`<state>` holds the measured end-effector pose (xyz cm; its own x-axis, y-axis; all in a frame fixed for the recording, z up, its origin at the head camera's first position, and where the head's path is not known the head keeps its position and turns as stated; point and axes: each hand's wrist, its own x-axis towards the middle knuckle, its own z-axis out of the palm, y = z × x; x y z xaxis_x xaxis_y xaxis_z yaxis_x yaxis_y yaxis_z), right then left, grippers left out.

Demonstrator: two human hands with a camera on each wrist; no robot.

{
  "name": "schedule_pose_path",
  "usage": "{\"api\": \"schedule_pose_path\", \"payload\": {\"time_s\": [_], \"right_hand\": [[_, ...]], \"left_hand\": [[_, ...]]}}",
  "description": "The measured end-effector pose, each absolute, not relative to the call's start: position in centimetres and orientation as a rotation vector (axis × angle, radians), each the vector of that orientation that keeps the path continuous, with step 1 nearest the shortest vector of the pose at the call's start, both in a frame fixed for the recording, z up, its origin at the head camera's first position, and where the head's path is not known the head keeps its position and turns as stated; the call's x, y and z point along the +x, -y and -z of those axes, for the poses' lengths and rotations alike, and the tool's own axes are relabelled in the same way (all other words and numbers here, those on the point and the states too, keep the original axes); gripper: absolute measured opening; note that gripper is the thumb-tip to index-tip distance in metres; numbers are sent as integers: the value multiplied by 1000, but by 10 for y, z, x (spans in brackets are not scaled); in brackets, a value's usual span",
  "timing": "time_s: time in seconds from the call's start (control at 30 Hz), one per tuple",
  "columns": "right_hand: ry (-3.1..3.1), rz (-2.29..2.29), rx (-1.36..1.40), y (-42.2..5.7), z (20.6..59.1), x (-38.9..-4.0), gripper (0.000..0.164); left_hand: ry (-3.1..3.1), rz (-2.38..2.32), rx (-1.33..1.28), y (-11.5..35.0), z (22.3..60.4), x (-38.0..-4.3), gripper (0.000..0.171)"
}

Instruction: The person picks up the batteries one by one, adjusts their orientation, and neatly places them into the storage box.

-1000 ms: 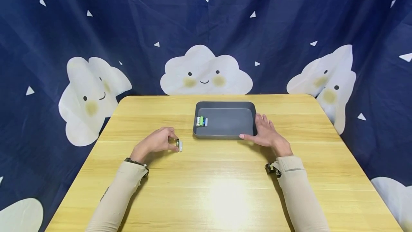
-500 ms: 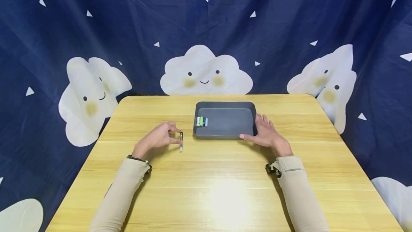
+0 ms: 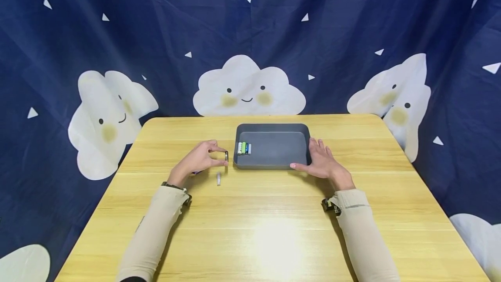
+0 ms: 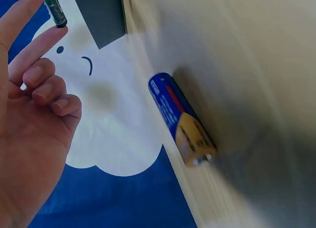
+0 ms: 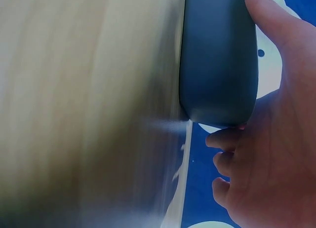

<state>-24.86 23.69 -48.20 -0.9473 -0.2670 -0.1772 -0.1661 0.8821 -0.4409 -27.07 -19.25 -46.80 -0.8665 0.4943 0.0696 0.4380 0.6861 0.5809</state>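
My left hand (image 3: 197, 159) pinches a small dark green battery (image 4: 56, 10) by its ends between thumb and forefinger. It holds the battery above the table, just left of the dark grey tray (image 3: 282, 147). Below that hand, a blue and gold battery (image 4: 180, 119) lies on the table, mostly hidden in the head view. A pale battery (image 3: 218, 179) lies in front of it. My right hand (image 3: 324, 162) rests against the tray's front right corner, with extended fingers along the side and thumb at the front rim.
Several batteries (image 3: 244, 148) stand in a row at the tray's left wall. The wooden table (image 3: 235, 212) reaches back to a dark blue curtain (image 3: 172, 34) with white clouds.
My left hand has lifted the dark green battery from beside the pale one and carried it right and away, towards the tray. The blue and gold battery has come into view. My right hand stays put.
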Motion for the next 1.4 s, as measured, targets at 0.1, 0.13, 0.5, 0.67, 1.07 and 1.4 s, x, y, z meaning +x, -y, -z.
{"api": "schedule_pose_path", "payload": {"time_s": [0.1,0.13,0.5,0.67,1.07,1.4], "right_hand": [[-2824,631,-334,-237,483,-249,131],[-2826,634,-335,-237,483,-249,131],[-2830,643,-331,-238,484,-246,130],[-2833,645,-338,-238,485,-246,129],[-2820,648,-314,-237,485,-246,133],[-2824,640,-302,-237,483,-248,134]], "left_hand": [[-2814,-949,788,188,469,-275,51],[-2819,-955,790,186,469,-277,51],[-2825,-1080,765,165,475,-294,52],[-2821,-1104,743,153,478,-300,49],[-2889,-1091,778,130,492,-313,48],[-2893,-903,809,119,494,-321,47]]}}
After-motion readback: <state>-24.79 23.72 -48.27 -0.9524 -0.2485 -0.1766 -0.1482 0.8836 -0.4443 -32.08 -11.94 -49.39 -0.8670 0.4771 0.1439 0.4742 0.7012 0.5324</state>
